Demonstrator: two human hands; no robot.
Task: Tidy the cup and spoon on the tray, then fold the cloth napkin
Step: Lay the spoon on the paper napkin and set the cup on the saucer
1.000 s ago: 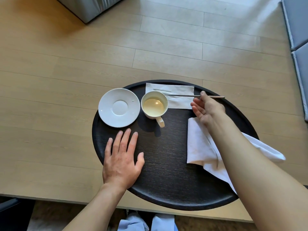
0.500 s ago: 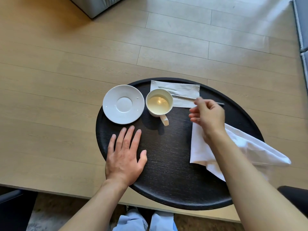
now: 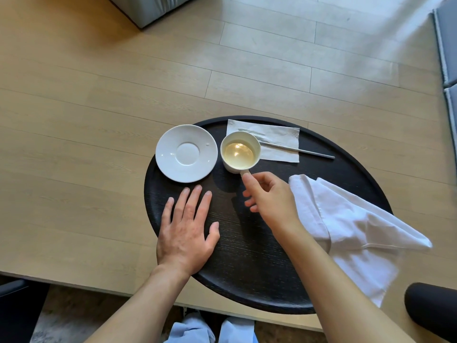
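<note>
Right hand moved off spoon to cup handle at frame center, grip loosely curled, holding nothing, left hand flat, released, on tray

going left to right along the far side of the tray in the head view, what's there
saucer → cup → paper napkin → spoon handle
</note>
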